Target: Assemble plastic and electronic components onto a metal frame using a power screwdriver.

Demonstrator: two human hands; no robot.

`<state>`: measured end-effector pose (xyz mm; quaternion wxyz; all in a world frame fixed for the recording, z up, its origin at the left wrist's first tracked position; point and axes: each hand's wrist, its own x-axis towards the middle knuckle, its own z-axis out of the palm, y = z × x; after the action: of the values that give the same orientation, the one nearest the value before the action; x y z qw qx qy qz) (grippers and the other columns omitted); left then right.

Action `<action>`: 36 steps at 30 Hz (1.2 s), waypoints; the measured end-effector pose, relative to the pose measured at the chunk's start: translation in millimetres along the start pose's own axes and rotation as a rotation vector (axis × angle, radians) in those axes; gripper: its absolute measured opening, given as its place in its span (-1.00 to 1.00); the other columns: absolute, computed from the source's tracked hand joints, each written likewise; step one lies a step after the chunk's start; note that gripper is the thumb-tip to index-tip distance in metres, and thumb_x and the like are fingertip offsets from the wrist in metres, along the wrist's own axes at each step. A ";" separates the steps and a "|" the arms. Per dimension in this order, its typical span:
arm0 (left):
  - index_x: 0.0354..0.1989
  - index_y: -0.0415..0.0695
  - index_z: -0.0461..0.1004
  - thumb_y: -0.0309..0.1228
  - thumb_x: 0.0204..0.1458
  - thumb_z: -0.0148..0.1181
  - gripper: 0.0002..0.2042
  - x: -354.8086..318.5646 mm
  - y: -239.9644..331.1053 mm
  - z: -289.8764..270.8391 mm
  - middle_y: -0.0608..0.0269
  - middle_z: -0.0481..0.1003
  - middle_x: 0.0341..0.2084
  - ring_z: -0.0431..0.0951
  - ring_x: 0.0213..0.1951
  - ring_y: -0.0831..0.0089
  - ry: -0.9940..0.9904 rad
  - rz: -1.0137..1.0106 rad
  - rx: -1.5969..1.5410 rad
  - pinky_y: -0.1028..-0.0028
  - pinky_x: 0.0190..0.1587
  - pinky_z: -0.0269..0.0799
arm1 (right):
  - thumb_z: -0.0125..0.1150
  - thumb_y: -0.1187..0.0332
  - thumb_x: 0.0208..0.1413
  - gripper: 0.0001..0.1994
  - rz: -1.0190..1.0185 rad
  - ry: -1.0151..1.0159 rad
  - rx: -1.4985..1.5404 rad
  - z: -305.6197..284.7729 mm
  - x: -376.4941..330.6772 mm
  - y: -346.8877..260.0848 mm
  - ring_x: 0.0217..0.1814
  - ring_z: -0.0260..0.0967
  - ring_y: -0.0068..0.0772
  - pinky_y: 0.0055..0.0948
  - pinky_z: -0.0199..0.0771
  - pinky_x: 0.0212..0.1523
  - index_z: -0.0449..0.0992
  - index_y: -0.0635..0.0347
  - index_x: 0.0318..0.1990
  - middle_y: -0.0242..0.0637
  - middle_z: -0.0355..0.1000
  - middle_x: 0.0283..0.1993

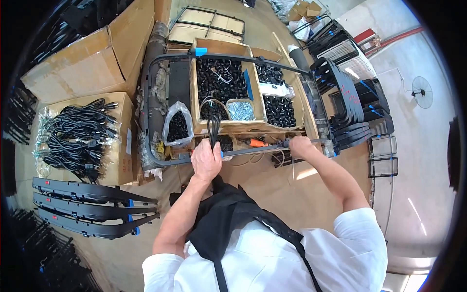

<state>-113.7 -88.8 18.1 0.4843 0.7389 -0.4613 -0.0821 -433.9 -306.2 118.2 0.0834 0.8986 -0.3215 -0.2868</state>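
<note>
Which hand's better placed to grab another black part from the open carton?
Left, probably. The left hand sits just below the open carton of black parts, holding a black cable loop. The right hand grips the frame bar further right.

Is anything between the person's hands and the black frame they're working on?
Nothing visible. The left hand already grips the black frame at its near bar along with a black cable, and the right hand holds the same bar further right.

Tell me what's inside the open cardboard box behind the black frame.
The cardboard box holds heaps of small black parts, a blue divider and a clear bag of small metal pieces. What lies beneath the heaps is covered. The left hand holds a black cable before it.
</note>
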 end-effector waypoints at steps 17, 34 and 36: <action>-0.29 -0.20 0.39 -0.24 0.29 0.20 -0.73 -0.4 1.6 0.7 -0.14 0.49 -0.46 0.54 -0.35 -0.21 0.000 0.017 -0.010 -0.08 -0.25 0.42 | 0.21 0.31 0.14 -0.80 0.183 -0.078 -0.091 -7.2 22.1 -1.3 -0.10 0.73 -0.11 -0.16 0.73 -0.15 0.75 0.11 -0.25 -0.08 0.71 -0.19; -0.31 -0.22 0.38 -0.24 0.31 0.19 -0.72 4.8 0.7 2.0 -0.14 0.48 -0.49 0.54 -0.36 -0.20 0.016 0.017 -0.021 -0.08 -0.26 0.42 | -0.16 0.09 0.49 -0.52 0.062 -0.052 0.033 14.9 20.5 -4.2 -0.04 0.67 0.09 0.03 0.69 -0.05 0.66 0.27 -0.09 0.07 0.67 -0.16; -0.32 -0.22 0.38 -0.22 0.32 0.17 -0.70 1.8 5.8 3.4 -0.13 0.48 -0.49 0.54 -0.36 -0.20 0.018 0.033 -0.037 -0.09 -0.26 0.42 | -0.30 -0.08 0.53 -0.37 0.357 -0.151 0.257 20.3 19.7 0.0 -0.04 0.66 0.17 0.08 0.66 -0.06 0.65 0.27 -0.04 0.12 0.67 -0.14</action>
<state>-118.0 -93.0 21.5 0.5032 0.7228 -0.4675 -0.0757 -433.1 -317.8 92.4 -0.0068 0.8069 -0.5144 -0.2904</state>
